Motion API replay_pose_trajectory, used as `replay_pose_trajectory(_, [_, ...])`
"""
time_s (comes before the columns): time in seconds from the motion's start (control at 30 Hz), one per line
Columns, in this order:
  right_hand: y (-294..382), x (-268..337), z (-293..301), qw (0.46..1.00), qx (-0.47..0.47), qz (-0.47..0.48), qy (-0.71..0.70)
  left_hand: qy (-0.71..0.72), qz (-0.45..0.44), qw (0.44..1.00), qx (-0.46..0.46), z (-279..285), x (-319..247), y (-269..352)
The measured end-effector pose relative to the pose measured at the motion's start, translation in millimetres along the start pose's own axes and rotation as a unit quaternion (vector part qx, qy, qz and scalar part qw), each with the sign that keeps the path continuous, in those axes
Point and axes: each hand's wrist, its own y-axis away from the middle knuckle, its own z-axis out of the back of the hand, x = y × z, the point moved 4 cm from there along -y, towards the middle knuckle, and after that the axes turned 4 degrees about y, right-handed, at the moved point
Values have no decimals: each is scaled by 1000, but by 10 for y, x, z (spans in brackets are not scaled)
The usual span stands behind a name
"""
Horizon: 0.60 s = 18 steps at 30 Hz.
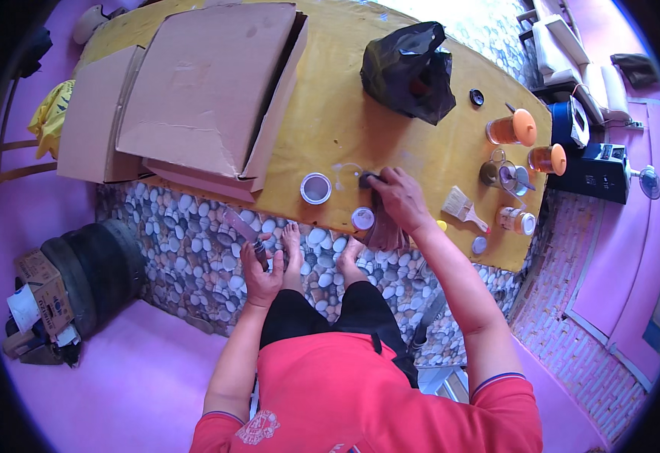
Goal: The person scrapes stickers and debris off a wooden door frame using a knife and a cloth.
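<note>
My left hand holds a knife-like tool by its dark handle, its flat blade pointing up and left, in front of the table edge. On the table, my right hand grips a small dark object that I cannot make out. Below that hand a brown cloth hangs over the edge. Near it lie a round white-rimmed container and a small round tub or lid. A paintbrush lies to the right, by a labelled jar and a small round lid.
Large cardboard boxes cover the table's left part. A black plastic bag stands farther back. Orange-lidded glasses and a clear mug are at the right. A dark barrel-like container stands on the floor at left.
</note>
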Motion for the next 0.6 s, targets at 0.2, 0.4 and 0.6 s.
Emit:
replay_pose_trajectory(0.2, [-369,84,-51,999,-49,-6,-13,-30,-70,997,1,5,-57,-48])
replay_pose_trajectory(0.4, [-234,77,41,997,-18,68,11,-1,-12,1000,-3,14,-45,1])
replay_pose_trajectory(0.6, [-229,213,-68,995,-74,-58,-4,-15,-48,999,-18,2,13,41])
